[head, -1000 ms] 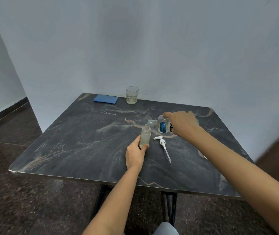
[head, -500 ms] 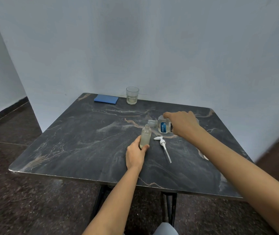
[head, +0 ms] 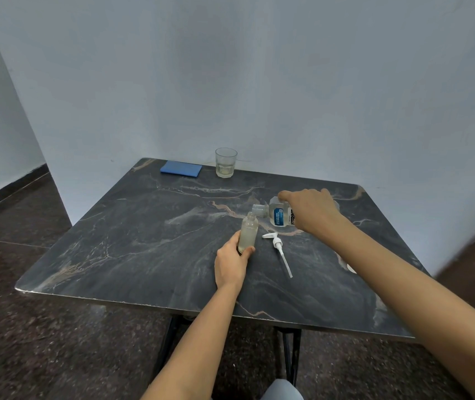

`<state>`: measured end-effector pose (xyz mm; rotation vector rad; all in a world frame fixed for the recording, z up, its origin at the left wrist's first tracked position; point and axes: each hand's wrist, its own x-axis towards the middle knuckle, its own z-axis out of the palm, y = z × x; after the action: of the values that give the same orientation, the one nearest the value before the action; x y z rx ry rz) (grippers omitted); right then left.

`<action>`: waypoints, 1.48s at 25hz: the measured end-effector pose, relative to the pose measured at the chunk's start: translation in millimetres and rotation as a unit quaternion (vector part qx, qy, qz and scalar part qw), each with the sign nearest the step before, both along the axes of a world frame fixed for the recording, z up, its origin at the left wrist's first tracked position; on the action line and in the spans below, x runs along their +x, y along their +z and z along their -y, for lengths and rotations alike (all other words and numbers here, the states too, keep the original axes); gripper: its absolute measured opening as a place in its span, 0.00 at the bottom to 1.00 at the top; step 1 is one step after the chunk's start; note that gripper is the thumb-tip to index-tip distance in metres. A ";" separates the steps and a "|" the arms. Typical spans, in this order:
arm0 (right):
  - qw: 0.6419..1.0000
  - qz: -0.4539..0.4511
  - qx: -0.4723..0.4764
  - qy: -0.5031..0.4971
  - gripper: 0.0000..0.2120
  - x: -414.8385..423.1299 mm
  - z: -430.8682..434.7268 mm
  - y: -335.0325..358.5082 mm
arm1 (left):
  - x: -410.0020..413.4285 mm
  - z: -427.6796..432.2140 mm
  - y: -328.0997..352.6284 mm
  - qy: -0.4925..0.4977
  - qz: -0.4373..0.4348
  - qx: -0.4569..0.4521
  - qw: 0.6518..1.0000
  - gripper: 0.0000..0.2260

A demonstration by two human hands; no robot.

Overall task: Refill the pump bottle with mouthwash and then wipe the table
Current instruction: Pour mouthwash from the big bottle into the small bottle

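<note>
Head view. Dark marble table (head: 132,255) against pale walls. Near centre, small clear pump bottle (head: 248,232) upright on the tabletop, cap off, pale cloudy liquid in the lower part. Left hand (head: 232,262) wrapped around its lower half from 7 o'clock, thumb and fingers clamped on the body. Mouthwash bottle (head: 281,215) at 2 o'clock of the pump bottle, tipped almost level, open neck pointing to 9 o'clock and sitting just above the pump bottle's mouth. Right hand (head: 311,212) closed over the mouthwash bottle from above, covering its rear part; blue label showing. White pump head (head: 277,246) with its long dip tube lying flat just to 3 o'clock of the pump bottle, tube running toward 5 o'clock. Drinking glass (head: 226,163) with a little pale liquid at 12 o'clock near the far edge. Folded blue cloth (head: 181,169) beside it at 9 o'clock, apart from the glass.
</note>
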<state>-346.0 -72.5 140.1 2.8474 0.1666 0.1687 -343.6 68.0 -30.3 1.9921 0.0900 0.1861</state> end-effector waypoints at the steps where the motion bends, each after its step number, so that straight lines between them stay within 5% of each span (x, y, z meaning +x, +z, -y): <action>1: 1.000 -0.002 0.001 0.000 0.25 -0.1 -0.1 0.1 | 0.1 0.0 -0.2 -0.001 -0.001 -0.001 1.000 0.22; 37: 1.000 -0.004 -0.016 -0.003 0.25 1.7 -0.9 1.5 | -0.7 -0.2 0.7 0.000 0.005 0.004 1.000 0.21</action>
<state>-344.2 -71.5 141.6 2.8174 0.1599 0.1519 -344.3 68.2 -29.6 1.9988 0.0824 0.1964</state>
